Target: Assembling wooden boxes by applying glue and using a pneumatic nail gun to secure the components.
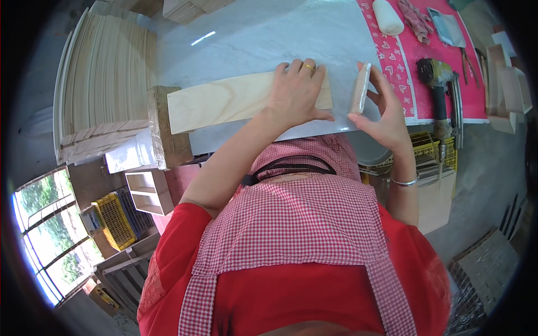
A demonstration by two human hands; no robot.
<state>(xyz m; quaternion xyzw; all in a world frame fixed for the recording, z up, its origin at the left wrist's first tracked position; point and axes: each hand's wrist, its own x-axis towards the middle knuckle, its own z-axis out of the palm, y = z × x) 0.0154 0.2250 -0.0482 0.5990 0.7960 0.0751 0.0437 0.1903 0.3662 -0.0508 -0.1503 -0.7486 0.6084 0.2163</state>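
A pale wooden board (224, 101) lies along the near side of the grey tabletop, its left end by a brown block-like piece (170, 126). My left hand (297, 92) spans the board near its right end, fingertips at the far edge and thumb by the near edge. In my right hand (386, 115) a slim whitish rectangular block (360, 89) stands on its narrow side, pinched between thumb and fingers. It is just right of the board, apart from it. What the block is made of I cannot make out.
A tall stack of thin boards (103, 78) rises at the left. On the pink cloth (414, 61) at the right are a white roll (388, 17), a crumpled rag (416, 21) and a power drill (437, 84). Yellow crates (114, 221) and a small wooden box (150, 191) stand below.
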